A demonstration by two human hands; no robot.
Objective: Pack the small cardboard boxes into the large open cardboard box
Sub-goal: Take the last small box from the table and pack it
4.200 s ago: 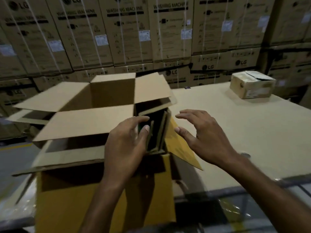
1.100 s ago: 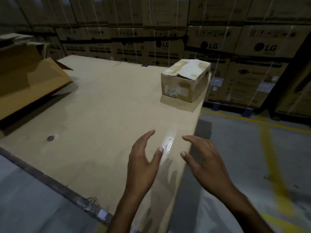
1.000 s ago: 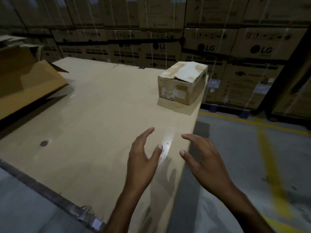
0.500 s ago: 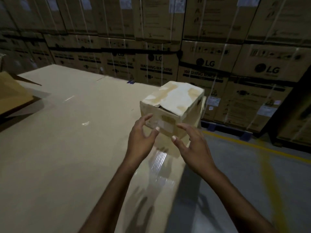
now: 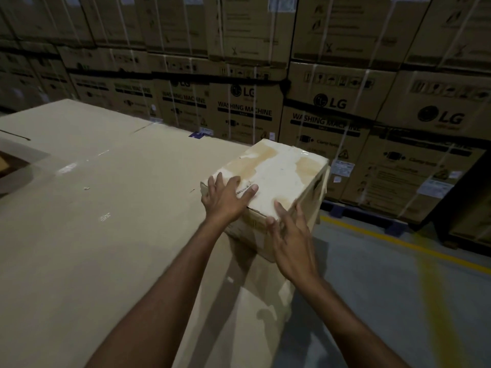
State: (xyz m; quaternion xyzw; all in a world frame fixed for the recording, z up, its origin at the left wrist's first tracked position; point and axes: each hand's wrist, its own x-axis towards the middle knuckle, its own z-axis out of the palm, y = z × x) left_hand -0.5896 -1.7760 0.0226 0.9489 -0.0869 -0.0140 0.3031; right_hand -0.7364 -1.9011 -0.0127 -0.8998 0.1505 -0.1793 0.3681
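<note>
A small cardboard box [image 5: 281, 171] with a worn, whitish top stands at the right edge of the wide cardboard-covered table [image 5: 106, 208]. My left hand [image 5: 225, 197] lies flat on the box's near left top corner, fingers spread. My right hand [image 5: 289, 235] touches the box's near right corner, thumb on the top edge and fingers along the side. The large open box is out of view except for a dark scrap at the far left edge [image 5: 8, 166].
Stacked washing-machine cartons [image 5: 326, 120] form a wall behind the table. Grey floor with a yellow line [image 5: 430, 301] lies to the right, just past the table's edge.
Both hands have reached forward from in front of the small box onto it; the left now lies on its top, the right on its near corner. The view has moved closer.
</note>
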